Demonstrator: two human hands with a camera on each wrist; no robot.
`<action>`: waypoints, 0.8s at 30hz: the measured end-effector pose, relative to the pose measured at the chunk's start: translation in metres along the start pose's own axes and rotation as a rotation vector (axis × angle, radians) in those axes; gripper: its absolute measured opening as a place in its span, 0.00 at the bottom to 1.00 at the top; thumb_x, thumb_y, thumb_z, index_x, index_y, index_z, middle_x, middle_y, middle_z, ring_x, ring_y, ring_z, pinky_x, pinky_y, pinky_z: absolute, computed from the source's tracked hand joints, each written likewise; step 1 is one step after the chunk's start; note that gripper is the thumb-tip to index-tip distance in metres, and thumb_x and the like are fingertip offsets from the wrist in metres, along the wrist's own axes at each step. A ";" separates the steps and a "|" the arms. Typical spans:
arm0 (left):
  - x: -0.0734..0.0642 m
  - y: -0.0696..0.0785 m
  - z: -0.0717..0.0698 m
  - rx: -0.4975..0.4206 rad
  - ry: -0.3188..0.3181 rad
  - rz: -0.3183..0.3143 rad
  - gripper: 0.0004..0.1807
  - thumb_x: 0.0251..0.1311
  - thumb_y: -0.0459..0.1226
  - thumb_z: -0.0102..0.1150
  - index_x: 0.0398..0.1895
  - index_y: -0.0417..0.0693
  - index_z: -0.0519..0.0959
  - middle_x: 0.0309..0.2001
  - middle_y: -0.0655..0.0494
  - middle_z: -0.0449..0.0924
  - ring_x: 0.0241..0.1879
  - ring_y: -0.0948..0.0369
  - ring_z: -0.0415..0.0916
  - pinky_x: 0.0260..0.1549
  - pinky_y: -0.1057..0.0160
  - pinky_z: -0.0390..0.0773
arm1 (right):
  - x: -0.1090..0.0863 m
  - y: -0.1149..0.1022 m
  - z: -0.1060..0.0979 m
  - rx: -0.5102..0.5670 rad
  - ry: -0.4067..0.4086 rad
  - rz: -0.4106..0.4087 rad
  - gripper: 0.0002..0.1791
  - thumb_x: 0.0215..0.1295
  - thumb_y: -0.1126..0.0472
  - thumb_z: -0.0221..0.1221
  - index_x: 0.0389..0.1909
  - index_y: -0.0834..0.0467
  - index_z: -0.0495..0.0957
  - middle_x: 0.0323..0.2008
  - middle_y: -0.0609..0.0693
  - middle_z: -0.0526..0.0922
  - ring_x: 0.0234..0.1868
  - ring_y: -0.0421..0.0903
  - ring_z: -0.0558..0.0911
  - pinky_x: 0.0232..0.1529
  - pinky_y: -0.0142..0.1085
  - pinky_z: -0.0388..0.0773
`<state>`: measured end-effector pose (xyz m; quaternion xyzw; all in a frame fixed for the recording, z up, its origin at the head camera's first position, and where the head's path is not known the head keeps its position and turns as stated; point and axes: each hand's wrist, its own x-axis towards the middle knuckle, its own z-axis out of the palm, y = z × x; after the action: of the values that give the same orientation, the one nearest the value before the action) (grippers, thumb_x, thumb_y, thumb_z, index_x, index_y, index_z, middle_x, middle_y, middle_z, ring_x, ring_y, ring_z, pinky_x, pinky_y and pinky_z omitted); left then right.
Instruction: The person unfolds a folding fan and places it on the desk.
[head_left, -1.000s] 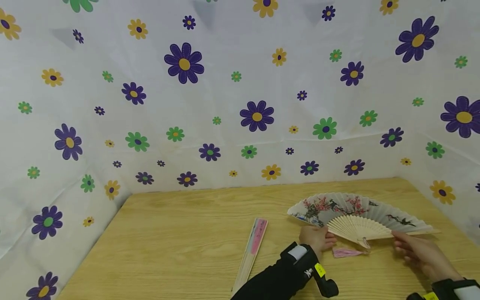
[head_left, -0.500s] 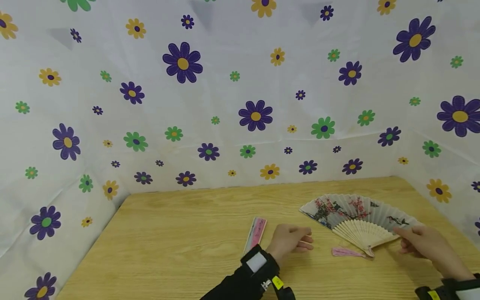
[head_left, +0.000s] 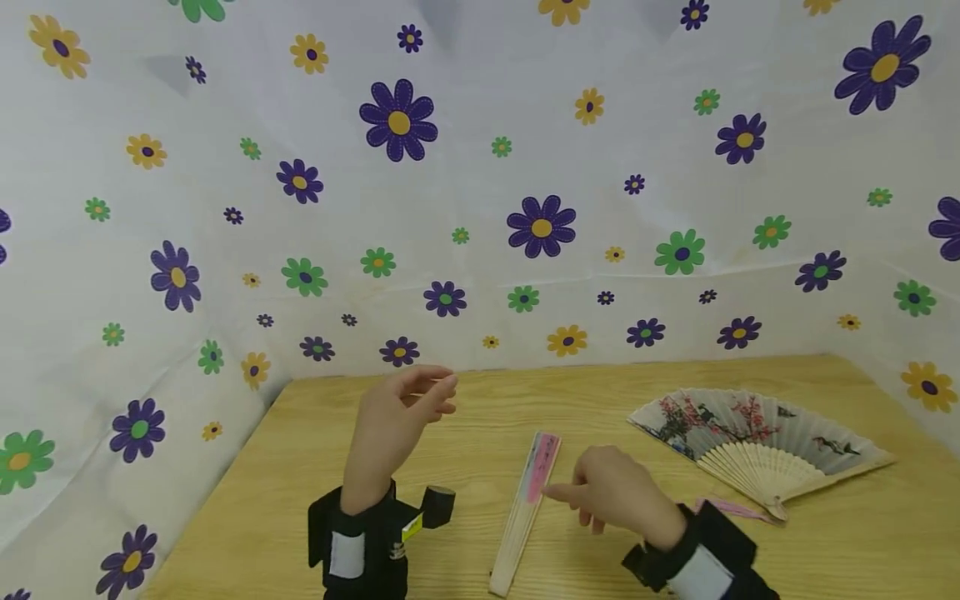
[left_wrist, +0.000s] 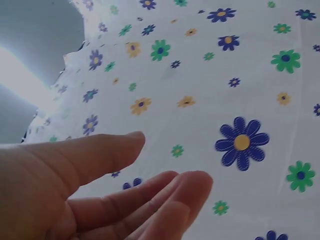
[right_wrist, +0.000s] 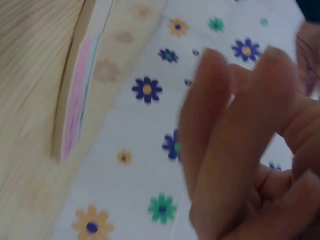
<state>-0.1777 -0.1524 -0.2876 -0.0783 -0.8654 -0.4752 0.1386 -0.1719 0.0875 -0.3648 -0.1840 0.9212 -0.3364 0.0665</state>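
Note:
A folded hand fan [head_left: 515,533] with pale wooden ribs and a pink and light-blue end lies lengthwise on the table. Just right of it is my right hand [head_left: 617,493], with a fingertip overlapping the fan's edge in the head view. In the right wrist view the fingers are loosely bent with nothing between them, and the folded fan [right_wrist: 80,90] shows beside them. My left hand [head_left: 393,429] is raised at the left, thumb and fingers apart and holding nothing. A spread fan [head_left: 802,433] with painted blossoms and a bird lies at the right.
The pink tassel [head_left: 735,508] of the spread fan lies by its pivot, partly behind the right wrist strap. The wooden table [head_left: 277,500] ends at a white flower-print cloth [head_left: 472,192] at the back and sides.
Both hands have come away from the spread fan, which now lies on the table. The left hand moved left and rose; the right hand moved left to beside the folded fan.

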 end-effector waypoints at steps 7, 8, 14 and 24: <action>-0.017 0.007 -0.038 0.104 0.040 -0.079 0.17 0.67 0.43 0.58 0.51 0.42 0.82 0.41 0.42 0.87 0.35 0.56 0.84 0.36 0.57 0.85 | 0.033 -0.028 0.048 -0.325 0.056 0.025 0.35 0.55 0.47 0.69 0.00 0.51 0.58 0.02 0.39 0.54 0.04 0.33 0.57 0.06 0.22 0.44; -0.019 0.007 -0.042 0.115 0.058 -0.092 0.17 0.67 0.43 0.58 0.51 0.42 0.82 0.41 0.42 0.87 0.35 0.56 0.84 0.35 0.57 0.84 | 0.036 -0.030 0.052 -0.351 0.063 0.031 0.36 0.54 0.47 0.69 0.00 0.51 0.56 0.04 0.39 0.53 0.05 0.33 0.56 0.06 0.23 0.45; -0.023 0.008 -0.050 0.125 0.100 -0.093 0.17 0.67 0.42 0.58 0.51 0.40 0.82 0.42 0.41 0.87 0.34 0.55 0.85 0.38 0.52 0.86 | 0.041 -0.025 0.062 -0.381 0.081 0.072 0.37 0.49 0.44 0.71 0.01 0.51 0.54 0.07 0.40 0.54 0.10 0.35 0.57 0.10 0.26 0.47; -0.021 0.006 -0.043 0.133 0.075 -0.050 0.15 0.66 0.39 0.60 0.48 0.38 0.83 0.38 0.41 0.87 0.30 0.56 0.85 0.33 0.54 0.87 | 0.057 -0.010 0.070 -0.250 -0.023 0.092 0.32 0.50 0.55 0.70 0.01 0.51 0.57 0.03 0.41 0.60 0.03 0.33 0.60 0.03 0.21 0.50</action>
<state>-0.1492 -0.1857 -0.2669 -0.0296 -0.8909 -0.4226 0.1639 -0.2041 0.0174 -0.4118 -0.1522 0.9626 -0.2132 0.0689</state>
